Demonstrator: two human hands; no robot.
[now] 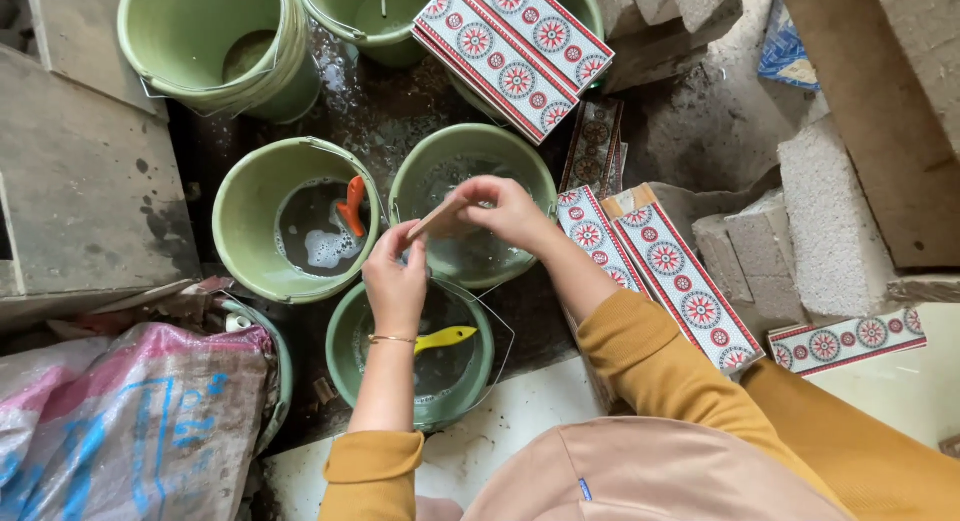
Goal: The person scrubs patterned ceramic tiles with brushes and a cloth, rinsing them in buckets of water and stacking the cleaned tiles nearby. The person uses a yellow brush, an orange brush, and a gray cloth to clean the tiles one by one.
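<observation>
My left hand [396, 281] and my right hand [503, 211] both hold a narrow tan strip, a tile seen edge-on [436, 220], above two green buckets. The left hand grips its lower end, the right hand its upper end. Under my right hand is a green bucket [425, 166] with murky water. Below my left hand another green bucket [345, 356] holds dark liquid and a yellow-handled scraper [446, 336]. My sleeves are mustard yellow.
A third green bucket [240, 221] at left holds foamy water and an orange-handled tool [353, 205]. Two more buckets stand at the back. Patterned red, white and blue tiles [512, 53] lie around, grey blocks [830, 216] at right, a plastic sack [130, 421] bottom left.
</observation>
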